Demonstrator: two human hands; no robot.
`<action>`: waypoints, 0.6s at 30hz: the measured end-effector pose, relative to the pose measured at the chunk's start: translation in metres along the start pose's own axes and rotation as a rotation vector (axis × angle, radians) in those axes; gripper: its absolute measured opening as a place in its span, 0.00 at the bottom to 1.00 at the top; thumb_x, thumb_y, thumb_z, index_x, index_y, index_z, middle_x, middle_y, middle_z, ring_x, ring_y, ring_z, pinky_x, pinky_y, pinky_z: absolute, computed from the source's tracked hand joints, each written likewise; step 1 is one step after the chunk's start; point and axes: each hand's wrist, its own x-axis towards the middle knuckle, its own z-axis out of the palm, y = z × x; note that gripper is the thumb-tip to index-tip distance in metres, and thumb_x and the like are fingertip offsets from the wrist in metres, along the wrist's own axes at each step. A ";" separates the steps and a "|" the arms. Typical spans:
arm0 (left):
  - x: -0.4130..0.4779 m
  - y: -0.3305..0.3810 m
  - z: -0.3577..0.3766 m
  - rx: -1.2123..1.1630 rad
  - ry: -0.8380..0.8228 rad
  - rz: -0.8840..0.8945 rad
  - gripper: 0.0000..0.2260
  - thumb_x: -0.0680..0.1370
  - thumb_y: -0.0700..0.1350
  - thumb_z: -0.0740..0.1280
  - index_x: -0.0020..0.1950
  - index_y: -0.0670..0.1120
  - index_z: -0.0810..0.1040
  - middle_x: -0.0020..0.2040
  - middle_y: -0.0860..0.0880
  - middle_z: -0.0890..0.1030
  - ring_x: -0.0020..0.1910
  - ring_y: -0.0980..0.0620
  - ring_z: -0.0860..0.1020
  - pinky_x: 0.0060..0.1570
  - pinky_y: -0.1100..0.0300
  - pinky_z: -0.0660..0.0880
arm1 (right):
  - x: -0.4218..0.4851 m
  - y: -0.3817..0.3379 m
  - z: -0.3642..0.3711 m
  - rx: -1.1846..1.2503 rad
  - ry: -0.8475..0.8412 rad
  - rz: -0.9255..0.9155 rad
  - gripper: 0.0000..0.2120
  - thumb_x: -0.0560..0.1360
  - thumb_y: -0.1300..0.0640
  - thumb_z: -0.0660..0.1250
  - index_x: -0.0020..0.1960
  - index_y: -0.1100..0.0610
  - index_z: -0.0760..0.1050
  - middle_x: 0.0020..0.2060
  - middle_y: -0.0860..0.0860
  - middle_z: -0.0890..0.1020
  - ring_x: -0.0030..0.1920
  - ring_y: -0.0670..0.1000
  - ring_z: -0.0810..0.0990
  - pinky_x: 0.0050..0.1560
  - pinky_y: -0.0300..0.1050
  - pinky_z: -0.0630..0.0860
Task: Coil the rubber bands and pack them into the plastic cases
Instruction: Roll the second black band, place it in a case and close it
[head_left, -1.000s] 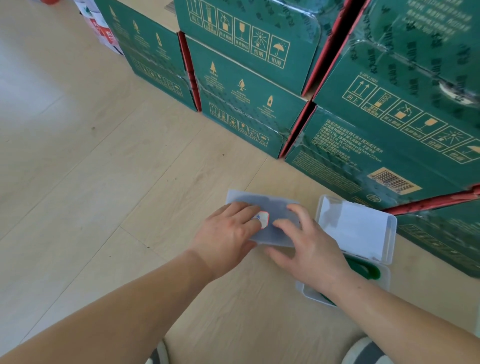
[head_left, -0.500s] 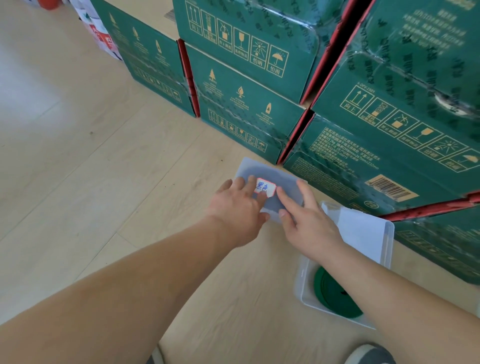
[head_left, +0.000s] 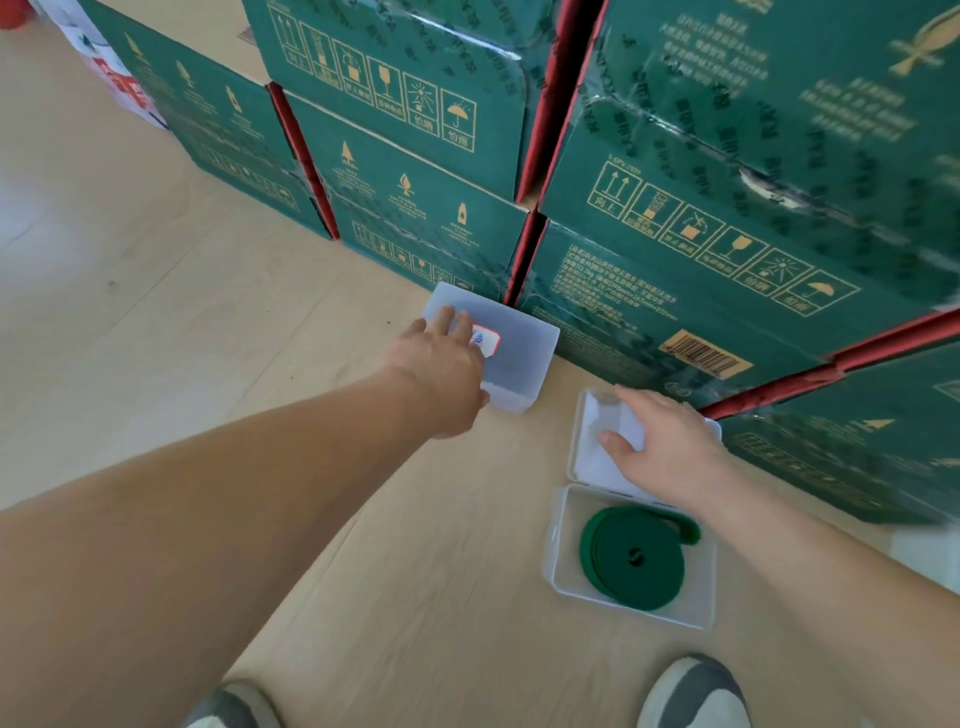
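Both grips released, lying flat.
L hand (head_left: 441, 374) on shut case (head_left: 519, 353); R hand (head_left: 670, 441) on open lid (head_left: 592, 467) (coiled band (head_left: 631, 558) lies nearer, untouched).

Translucent plastic case (head_left: 519, 358), matt wood floor (head_left: 156, 322)

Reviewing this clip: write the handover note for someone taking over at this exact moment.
Left hand: open, fingers flat on the closed labelled case, which sits beside the green cartons.
Right hand: open, resting on the open lid of the second case.
Done: a coiled green band lies in the second case.
Left: shut that lid. No loose bands are in view.
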 end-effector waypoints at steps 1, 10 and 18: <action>-0.001 0.011 -0.002 -0.035 0.047 0.027 0.25 0.84 0.57 0.57 0.78 0.46 0.64 0.82 0.42 0.56 0.81 0.41 0.55 0.75 0.46 0.64 | 0.001 0.004 -0.003 0.032 0.004 -0.001 0.29 0.79 0.39 0.62 0.78 0.46 0.64 0.73 0.47 0.72 0.73 0.54 0.68 0.72 0.56 0.68; -0.028 0.079 0.025 -0.429 0.457 0.335 0.20 0.70 0.33 0.68 0.61 0.44 0.80 0.58 0.46 0.82 0.51 0.40 0.82 0.40 0.47 0.82 | -0.022 -0.011 -0.053 0.208 -0.293 -0.143 0.23 0.73 0.35 0.68 0.33 0.54 0.73 0.26 0.45 0.73 0.32 0.48 0.72 0.36 0.45 0.70; -0.059 0.090 0.059 -0.378 0.232 0.381 0.22 0.75 0.36 0.63 0.67 0.50 0.77 0.63 0.50 0.78 0.57 0.46 0.78 0.47 0.49 0.80 | -0.064 -0.005 0.023 -0.183 -0.431 -0.279 0.34 0.55 0.32 0.78 0.48 0.47 0.64 0.53 0.43 0.66 0.54 0.49 0.70 0.49 0.47 0.72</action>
